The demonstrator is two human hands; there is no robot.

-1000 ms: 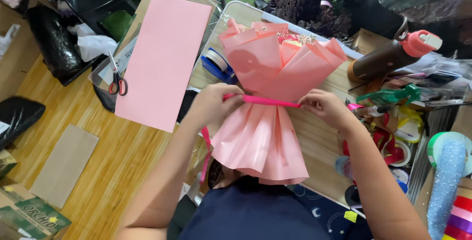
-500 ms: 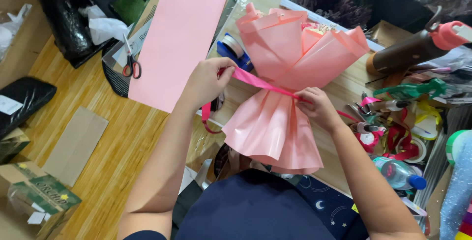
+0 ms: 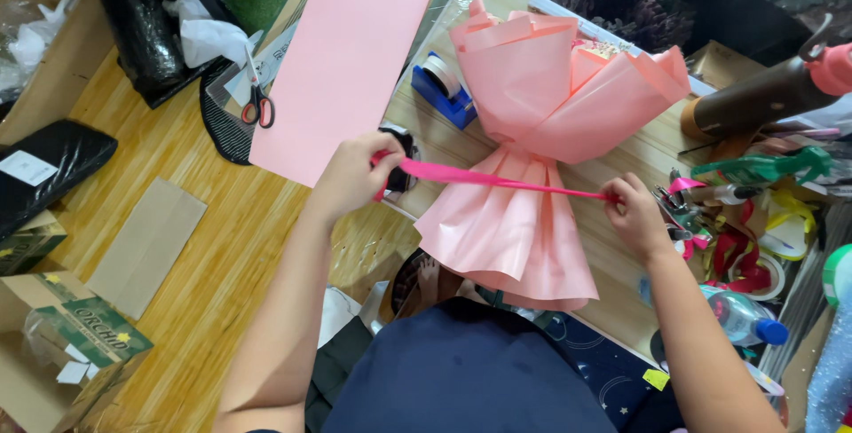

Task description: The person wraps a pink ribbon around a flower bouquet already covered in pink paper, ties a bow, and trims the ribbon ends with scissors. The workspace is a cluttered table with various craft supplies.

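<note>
Cluttered worktop [image 3: 621, 264]: your left hand [image 3: 351, 176] and right hand [image 3: 632, 211] each pinch the pink ribbon [image 3: 497, 178] taut across the bouquet [image 3: 532, 158] waist, cinching the wrap.

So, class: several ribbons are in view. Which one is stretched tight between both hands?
The bright pink ribbon, pulled straight across the waist of the pink paper bouquet. The other ribbons lie loose in a tangled heap on the right.

Green-and-white carton [image 3: 84, 335] bottom left; white label [image 3: 27, 167] on black bag [image 3: 49, 162]
</note>
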